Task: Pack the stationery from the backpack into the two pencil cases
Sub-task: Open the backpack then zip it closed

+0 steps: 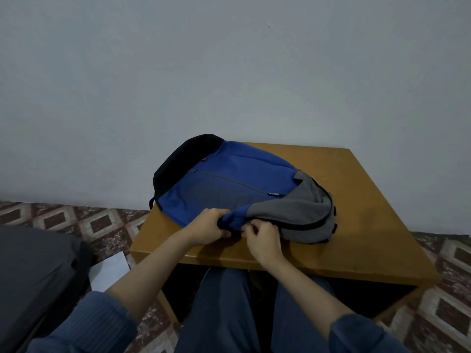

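Observation:
A blue, grey and black backpack [229, 184] lies flat on a small wooden table [356, 225], its front face up. My left hand [207, 226] grips a fold of the blue fabric at the near edge of the bag. Just to its right, my right hand [262, 239] pinches something small at the bag's main zipper line, most likely the zipper pull, which my fingers hide. The main zipper runs closed along the grey side. No pencil cases or stationery are in view.
The table stands against a pale wall [229, 72]. A dark bag or seat [38, 276] sits at my left, with a white sheet [109, 270] on the patterned tile floor [76, 217]. My legs are under the table's near edge.

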The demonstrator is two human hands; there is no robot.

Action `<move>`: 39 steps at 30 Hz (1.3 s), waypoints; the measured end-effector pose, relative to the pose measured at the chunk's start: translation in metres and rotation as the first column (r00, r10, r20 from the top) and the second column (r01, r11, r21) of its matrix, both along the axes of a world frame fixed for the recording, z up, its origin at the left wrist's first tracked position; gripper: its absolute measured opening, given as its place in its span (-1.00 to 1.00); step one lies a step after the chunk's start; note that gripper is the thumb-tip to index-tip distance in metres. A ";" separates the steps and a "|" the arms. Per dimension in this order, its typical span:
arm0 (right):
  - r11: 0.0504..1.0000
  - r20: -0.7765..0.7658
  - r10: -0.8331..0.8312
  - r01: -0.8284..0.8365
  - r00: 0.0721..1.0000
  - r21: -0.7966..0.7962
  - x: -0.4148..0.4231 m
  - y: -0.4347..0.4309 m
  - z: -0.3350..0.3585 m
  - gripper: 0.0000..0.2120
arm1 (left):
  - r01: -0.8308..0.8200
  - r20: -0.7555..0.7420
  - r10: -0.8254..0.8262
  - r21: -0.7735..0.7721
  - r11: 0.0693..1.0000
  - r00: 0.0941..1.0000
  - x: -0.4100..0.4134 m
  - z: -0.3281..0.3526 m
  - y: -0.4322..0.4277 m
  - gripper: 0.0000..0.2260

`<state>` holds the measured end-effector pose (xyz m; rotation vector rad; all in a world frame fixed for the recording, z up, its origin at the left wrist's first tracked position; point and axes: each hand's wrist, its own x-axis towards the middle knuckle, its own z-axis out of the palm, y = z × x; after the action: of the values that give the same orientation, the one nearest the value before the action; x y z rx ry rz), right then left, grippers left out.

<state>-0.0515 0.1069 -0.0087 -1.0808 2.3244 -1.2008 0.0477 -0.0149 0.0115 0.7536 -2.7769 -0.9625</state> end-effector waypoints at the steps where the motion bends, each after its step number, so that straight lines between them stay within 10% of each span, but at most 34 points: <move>1: 1.000 0.008 0.019 -0.019 1.000 -0.009 -0.003 -0.001 0.003 -0.78 | -0.031 -0.017 0.031 -0.011 0.999 0.999 -0.004 -0.004 0.003 -0.76; 17: 0.949 -0.212 -0.234 0.270 0.949 0.164 -0.124 0.053 0.048 -0.70 | -0.324 -0.018 0.375 -0.543 0.775 0.927 -0.007 0.008 -0.049 -0.89; 23: 0.978 -0.195 0.139 -0.104 0.971 0.182 -0.094 0.036 0.050 -0.66 | 0.081 0.143 -0.050 -0.218 0.973 0.988 -0.031 0.051 -0.033 -0.46; 28: 0.949 -0.242 0.302 -0.265 0.922 0.172 -0.070 0.023 0.058 -0.69 | 0.197 0.148 -0.162 -0.266 0.943 0.976 -0.059 0.046 0.029 -0.77; 39: 0.951 -0.423 -0.016 0.145 0.906 0.275 -0.126 0.009 0.041 -0.67 | 0.332 -0.041 -0.330 0.127 0.935 0.943 -0.013 0.044 0.017 -0.60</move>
<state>-0.1773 0.1163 0.0319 -1.2304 2.7816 -0.6446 0.0350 0.0017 0.0557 0.2864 -2.9021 -1.2117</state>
